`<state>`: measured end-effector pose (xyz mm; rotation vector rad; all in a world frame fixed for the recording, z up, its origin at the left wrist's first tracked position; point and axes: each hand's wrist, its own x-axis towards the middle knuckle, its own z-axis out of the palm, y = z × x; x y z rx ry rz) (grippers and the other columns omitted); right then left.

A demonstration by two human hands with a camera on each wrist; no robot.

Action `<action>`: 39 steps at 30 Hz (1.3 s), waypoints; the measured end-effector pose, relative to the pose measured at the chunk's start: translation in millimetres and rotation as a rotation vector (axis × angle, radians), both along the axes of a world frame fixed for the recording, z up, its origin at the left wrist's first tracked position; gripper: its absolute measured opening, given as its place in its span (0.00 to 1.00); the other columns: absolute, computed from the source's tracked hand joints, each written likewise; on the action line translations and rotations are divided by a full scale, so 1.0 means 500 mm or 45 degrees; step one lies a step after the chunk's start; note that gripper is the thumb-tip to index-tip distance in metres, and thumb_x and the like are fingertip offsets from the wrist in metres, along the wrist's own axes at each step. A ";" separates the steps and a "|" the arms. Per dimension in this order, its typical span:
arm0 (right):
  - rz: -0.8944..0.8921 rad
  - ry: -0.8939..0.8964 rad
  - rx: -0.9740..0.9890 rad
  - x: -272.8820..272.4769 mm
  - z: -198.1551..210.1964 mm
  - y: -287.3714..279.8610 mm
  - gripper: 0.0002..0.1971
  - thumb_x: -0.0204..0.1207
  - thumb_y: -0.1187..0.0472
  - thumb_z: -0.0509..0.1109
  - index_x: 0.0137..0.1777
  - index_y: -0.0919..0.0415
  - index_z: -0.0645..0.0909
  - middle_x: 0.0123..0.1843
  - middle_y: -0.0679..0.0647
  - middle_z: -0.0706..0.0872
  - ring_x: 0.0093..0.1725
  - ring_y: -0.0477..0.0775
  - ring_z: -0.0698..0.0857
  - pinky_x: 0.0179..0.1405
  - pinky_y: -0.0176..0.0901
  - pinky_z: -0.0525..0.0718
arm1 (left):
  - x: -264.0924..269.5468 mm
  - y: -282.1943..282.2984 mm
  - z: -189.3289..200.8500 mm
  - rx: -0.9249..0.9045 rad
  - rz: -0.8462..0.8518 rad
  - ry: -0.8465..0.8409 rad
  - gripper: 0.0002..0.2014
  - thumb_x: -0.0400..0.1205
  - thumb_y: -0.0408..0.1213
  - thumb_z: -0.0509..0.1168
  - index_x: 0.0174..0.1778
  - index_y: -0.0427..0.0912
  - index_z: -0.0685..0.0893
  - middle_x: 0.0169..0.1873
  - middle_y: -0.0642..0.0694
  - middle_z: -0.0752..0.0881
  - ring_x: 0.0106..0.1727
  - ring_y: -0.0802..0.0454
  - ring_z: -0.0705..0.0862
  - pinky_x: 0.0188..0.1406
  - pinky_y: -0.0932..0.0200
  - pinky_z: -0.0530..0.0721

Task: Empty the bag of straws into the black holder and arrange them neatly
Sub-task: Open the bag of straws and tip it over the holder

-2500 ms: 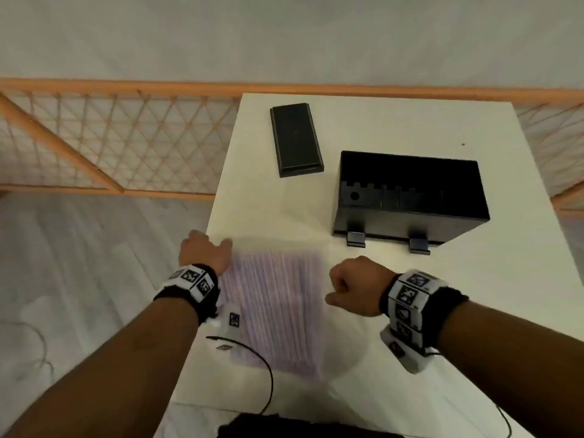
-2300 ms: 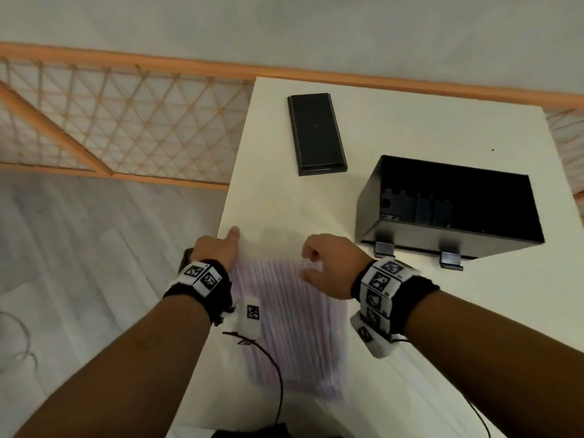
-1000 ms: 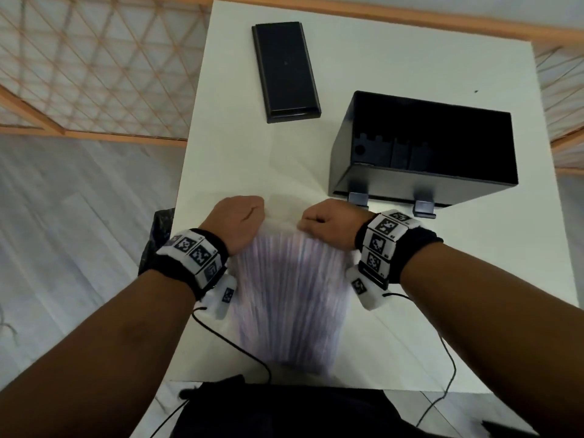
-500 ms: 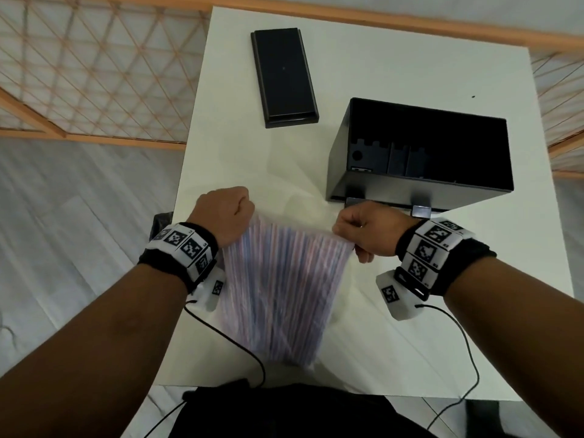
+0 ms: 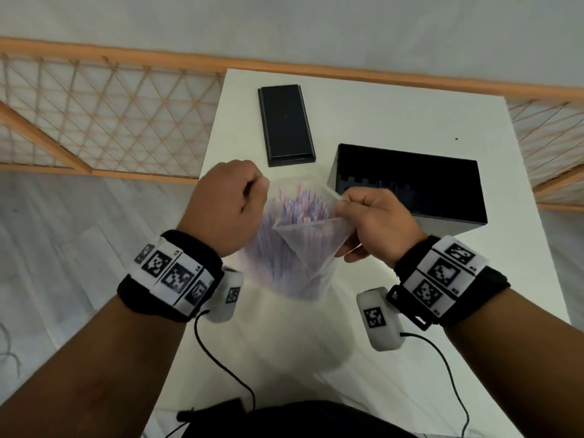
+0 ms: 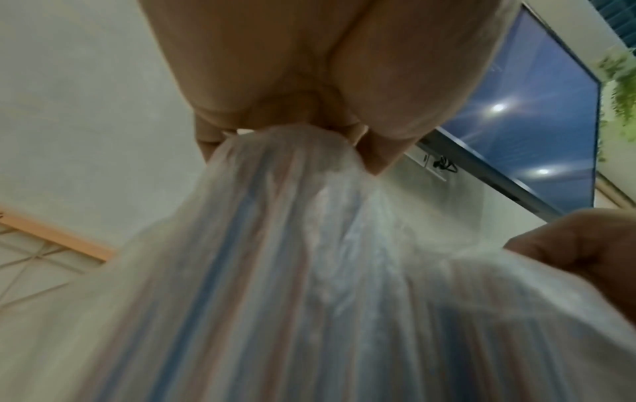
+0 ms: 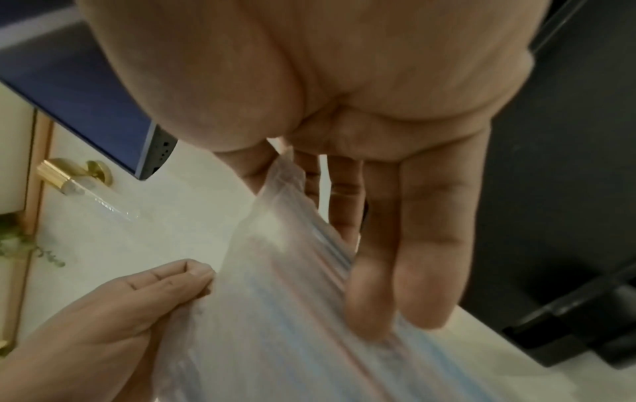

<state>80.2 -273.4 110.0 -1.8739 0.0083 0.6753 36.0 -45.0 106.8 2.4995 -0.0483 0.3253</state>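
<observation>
- Since the frame half a second back, both hands have lifted the bag point(image 5: 297, 248) from a flat stretch into an upright hang, and its mouth now gapes open where it was pulled taut.
- Left hand point(image 5: 226, 207) is curled into a fist on the bag's left top edge; the left wrist view shows its fingers point(image 6: 375, 152) bunching the plastic.
- Right hand point(image 5: 373, 222) pinches the right lip between thumb and forefinger, the other fingers point(image 7: 423, 244) lying loosely along the bag's side.
- Straws point(image 5: 301, 200) stand roughly upright inside, striped red and blue tips showing at the open mouth, long axis running from the mouth down toward the desk point(image 5: 395, 99).
- Black holder point(image 5: 407, 184) sits just beyond and to the right of the bag, open top up, nearer the right hand; nothing is in it that I can see.
- Judging from this, the pour calls for swinging the mouth right and forward over the holder, with the straws' length matched to its long side.
- Flat black lid point(image 5: 286, 124) lies apart, toward the far left.
</observation>
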 end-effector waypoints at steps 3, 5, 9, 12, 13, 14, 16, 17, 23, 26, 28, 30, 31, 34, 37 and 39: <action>-0.068 0.015 0.089 0.001 0.006 0.011 0.16 0.84 0.60 0.63 0.32 0.55 0.80 0.31 0.60 0.84 0.28 0.64 0.88 0.30 0.54 0.85 | -0.003 0.007 0.016 0.047 0.224 -0.031 0.11 0.89 0.36 0.62 0.41 0.36 0.81 0.33 0.46 0.79 0.38 0.47 0.76 0.39 0.58 0.65; -0.104 0.034 0.150 0.002 0.006 0.021 0.16 0.85 0.60 0.63 0.34 0.56 0.82 0.31 0.59 0.84 0.27 0.60 0.87 0.33 0.56 0.87 | 0.000 0.025 0.018 0.084 0.381 0.054 0.12 0.90 0.38 0.60 0.45 0.35 0.81 0.38 0.43 0.81 0.42 0.46 0.76 0.42 0.55 0.67; -0.080 -0.004 0.237 0.003 -0.008 0.040 0.16 0.86 0.63 0.63 0.35 0.59 0.83 0.28 0.54 0.82 0.25 0.51 0.82 0.38 0.51 0.84 | -0.001 0.051 0.032 -0.014 0.588 0.355 0.15 0.92 0.46 0.55 0.52 0.37 0.74 0.37 0.45 0.79 0.41 0.44 0.77 0.42 0.51 0.70; -0.020 -0.143 0.142 0.002 -0.017 0.055 0.18 0.85 0.61 0.63 0.34 0.53 0.85 0.30 0.49 0.85 0.30 0.54 0.86 0.41 0.57 0.91 | -0.002 0.043 0.041 -0.167 0.621 0.427 0.17 0.92 0.50 0.53 0.51 0.39 0.73 0.35 0.49 0.76 0.35 0.53 0.74 0.36 0.52 0.69; -0.006 -0.185 0.101 0.002 -0.017 0.060 0.17 0.84 0.60 0.63 0.34 0.50 0.86 0.34 0.49 0.88 0.36 0.58 0.89 0.42 0.57 0.91 | -0.001 0.037 0.043 -0.254 0.609 0.402 0.17 0.92 0.51 0.53 0.48 0.40 0.73 0.35 0.49 0.76 0.34 0.53 0.73 0.33 0.52 0.68; 0.000 -0.222 0.071 0.003 -0.016 0.063 0.17 0.84 0.60 0.63 0.35 0.49 0.86 0.37 0.47 0.89 0.40 0.59 0.91 0.40 0.54 0.91 | 0.002 0.029 0.044 -0.360 0.596 0.359 0.17 0.92 0.51 0.54 0.44 0.42 0.72 0.34 0.50 0.74 0.33 0.52 0.73 0.31 0.53 0.69; -0.011 -0.276 0.022 0.006 -0.014 0.067 0.16 0.84 0.61 0.63 0.37 0.49 0.85 0.39 0.47 0.90 0.41 0.58 0.92 0.32 0.45 0.85 | 0.009 0.015 0.038 -0.600 0.577 0.250 0.18 0.91 0.49 0.57 0.37 0.46 0.69 0.31 0.50 0.72 0.31 0.50 0.71 0.31 0.52 0.70; -0.022 -0.286 0.009 0.008 -0.012 0.070 0.15 0.84 0.61 0.62 0.38 0.48 0.85 0.40 0.50 0.91 0.41 0.59 0.92 0.30 0.44 0.83 | 0.011 0.009 0.031 -0.710 0.583 0.203 0.18 0.90 0.49 0.59 0.35 0.48 0.69 0.29 0.50 0.71 0.30 0.49 0.70 0.30 0.49 0.70; -0.176 -0.167 0.086 0.013 -0.004 0.068 0.14 0.86 0.58 0.59 0.40 0.49 0.82 0.50 0.65 0.87 0.43 0.69 0.91 0.30 0.66 0.90 | -0.009 -0.030 -0.013 -1.340 0.820 0.246 0.20 0.89 0.50 0.62 0.34 0.42 0.75 0.30 0.43 0.80 0.34 0.45 0.80 0.34 0.48 0.83; -0.217 -0.074 0.159 0.013 -0.001 0.072 0.16 0.87 0.56 0.57 0.38 0.48 0.78 0.49 0.66 0.86 0.42 0.68 0.89 0.34 0.72 0.89 | -0.014 -0.015 -0.052 -1.933 0.936 0.508 0.28 0.89 0.60 0.57 0.49 0.34 0.84 0.48 0.39 0.92 0.51 0.39 0.91 0.48 0.38 0.91; -0.208 -0.005 0.202 0.012 -0.001 0.079 0.17 0.89 0.56 0.55 0.37 0.49 0.77 0.50 0.64 0.86 0.40 0.65 0.87 0.36 0.71 0.89 | -0.021 0.002 -0.088 -2.069 0.797 0.773 0.36 0.88 0.65 0.50 0.67 0.35 0.83 0.61 0.35 0.90 0.62 0.33 0.89 0.67 0.33 0.83; -0.192 0.036 0.244 0.010 0.000 0.089 0.17 0.89 0.55 0.55 0.38 0.50 0.77 0.53 0.64 0.86 0.41 0.63 0.85 0.39 0.76 0.86 | -0.032 0.012 -0.111 -2.036 0.612 0.967 0.35 0.89 0.65 0.47 0.75 0.41 0.81 0.69 0.34 0.85 0.69 0.32 0.85 0.78 0.35 0.75; -0.189 0.041 0.262 0.009 0.000 0.094 0.16 0.89 0.56 0.55 0.39 0.51 0.77 0.53 0.64 0.87 0.41 0.62 0.84 0.39 0.75 0.86 | -0.036 0.015 -0.125 -2.061 0.500 1.011 0.33 0.89 0.64 0.48 0.78 0.42 0.78 0.73 0.35 0.82 0.71 0.33 0.84 0.78 0.35 0.74; -0.168 0.031 0.291 0.008 0.000 0.109 0.16 0.88 0.55 0.56 0.39 0.50 0.78 0.41 0.56 0.84 0.40 0.60 0.82 0.37 0.62 0.84 | -0.047 0.012 -0.132 -1.957 0.546 1.103 0.31 0.90 0.61 0.52 0.80 0.41 0.75 0.71 0.40 0.83 0.55 0.39 0.89 0.58 0.43 0.88; -0.129 0.029 0.283 0.007 0.009 0.127 0.15 0.81 0.49 0.59 0.36 0.49 0.80 0.42 0.62 0.82 0.43 0.62 0.81 0.40 0.56 0.80 | -0.072 0.015 -0.143 -1.549 0.724 1.374 0.50 0.69 0.82 0.60 0.67 0.38 0.85 0.56 0.37 0.90 0.51 0.37 0.90 0.55 0.38 0.89; -0.077 0.047 0.291 0.006 0.012 0.138 0.15 0.80 0.47 0.59 0.43 0.56 0.80 0.51 0.70 0.85 0.46 0.65 0.84 0.42 0.55 0.78 | -0.086 0.015 -0.146 -1.366 0.703 1.589 0.62 0.55 0.91 0.53 0.64 0.38 0.87 0.57 0.33 0.90 0.57 0.30 0.88 0.56 0.36 0.88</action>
